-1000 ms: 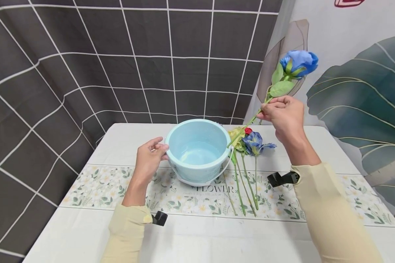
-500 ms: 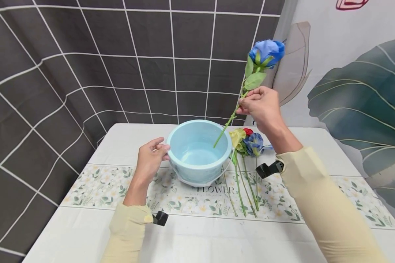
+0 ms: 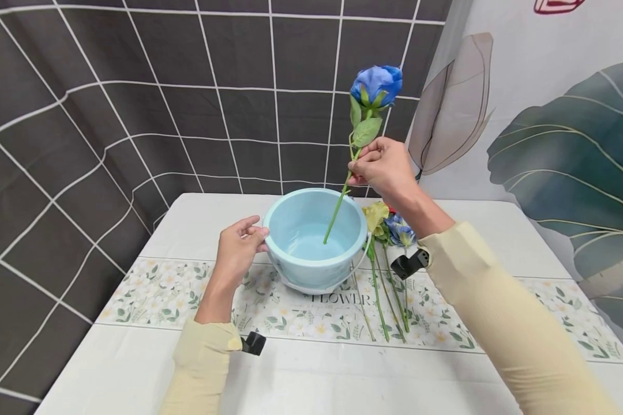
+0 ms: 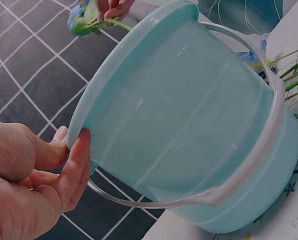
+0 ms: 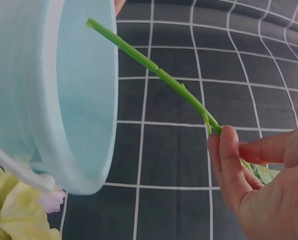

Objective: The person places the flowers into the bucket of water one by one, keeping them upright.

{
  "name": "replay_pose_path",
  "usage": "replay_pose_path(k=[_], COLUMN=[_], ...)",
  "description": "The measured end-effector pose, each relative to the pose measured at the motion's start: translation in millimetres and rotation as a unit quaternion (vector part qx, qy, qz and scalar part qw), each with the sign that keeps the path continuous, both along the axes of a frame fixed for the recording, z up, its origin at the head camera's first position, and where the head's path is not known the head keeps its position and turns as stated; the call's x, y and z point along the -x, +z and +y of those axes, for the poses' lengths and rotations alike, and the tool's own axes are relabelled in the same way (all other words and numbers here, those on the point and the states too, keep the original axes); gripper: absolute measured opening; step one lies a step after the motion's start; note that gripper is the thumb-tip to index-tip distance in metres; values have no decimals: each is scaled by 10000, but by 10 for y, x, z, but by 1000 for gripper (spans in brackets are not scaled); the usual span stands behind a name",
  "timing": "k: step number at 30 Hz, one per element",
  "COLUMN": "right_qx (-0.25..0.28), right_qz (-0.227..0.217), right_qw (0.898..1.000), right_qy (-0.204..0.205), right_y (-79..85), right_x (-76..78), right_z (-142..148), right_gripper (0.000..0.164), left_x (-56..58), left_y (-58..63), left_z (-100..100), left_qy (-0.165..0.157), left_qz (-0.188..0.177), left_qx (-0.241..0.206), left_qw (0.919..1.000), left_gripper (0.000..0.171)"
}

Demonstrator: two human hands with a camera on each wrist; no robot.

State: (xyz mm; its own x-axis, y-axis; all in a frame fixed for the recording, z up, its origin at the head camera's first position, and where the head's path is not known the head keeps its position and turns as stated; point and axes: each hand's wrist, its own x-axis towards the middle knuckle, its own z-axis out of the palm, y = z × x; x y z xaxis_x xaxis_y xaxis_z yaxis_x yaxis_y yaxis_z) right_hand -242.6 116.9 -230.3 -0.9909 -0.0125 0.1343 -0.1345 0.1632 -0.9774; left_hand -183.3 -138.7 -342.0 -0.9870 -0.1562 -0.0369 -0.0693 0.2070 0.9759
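Observation:
A light blue bucket point(image 3: 314, 271) stands upright in the middle of the table. At its left side my left hand point(image 3: 237, 251) pinches the rim, thumb on one side and fingers on the other, as the left wrist view shows. My right hand point(image 3: 386, 167) pinches the green stem of a blue rose point(image 3: 376, 86) just below its leaves. The bloom points up, and the stem slants down into the bucket's mouth. In the right wrist view the cut end of the stem point(image 5: 124, 46) hangs free, apart from the bucket's wall. The bucket's white handle point(image 4: 261, 165) hangs down at its front.
Right of the bucket lie several flowers, among them a yellow flower point(image 3: 376, 214) and a blue flower point(image 3: 401, 230), stems toward me. My right forearm partly covers them. A floral runner point(image 3: 156, 294) crosses the white table point(image 3: 301, 374). A dark gridded cloth point(image 3: 239, 115) hangs behind.
My right hand has moved left with the blue rose, from right of the bucket to its far right rim. The stem's lower end now sits over the bucket's inside. The left hand has stayed put.

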Motion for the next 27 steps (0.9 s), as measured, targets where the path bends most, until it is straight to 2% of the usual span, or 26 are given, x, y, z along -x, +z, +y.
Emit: replay_pose_path(k=[6,12,19,27], right_qx=[-365,-901,-1328,-1894], right_qz=[-186,-356,-424,-533], right_qw=[9987,9931,9840,9709], right_qy=[299,669,1109,1369], right_y=[-17,-63,-203,-387], right_x=[34,82,122,130], right_z=[-126,-240,-357,-486], right_gripper=[19,18,15,14], left_x=[4,6,3,-2], left_y=[7,13,15,20], left_z=[4,4,7,9], left_qy=[15,21,21,-8], left_qz=[-29,-76,-103,-65], left_qx=[13,24,39,46], left_qw=[10000,10000,9999,10000], left_gripper=[46,47,47,47])
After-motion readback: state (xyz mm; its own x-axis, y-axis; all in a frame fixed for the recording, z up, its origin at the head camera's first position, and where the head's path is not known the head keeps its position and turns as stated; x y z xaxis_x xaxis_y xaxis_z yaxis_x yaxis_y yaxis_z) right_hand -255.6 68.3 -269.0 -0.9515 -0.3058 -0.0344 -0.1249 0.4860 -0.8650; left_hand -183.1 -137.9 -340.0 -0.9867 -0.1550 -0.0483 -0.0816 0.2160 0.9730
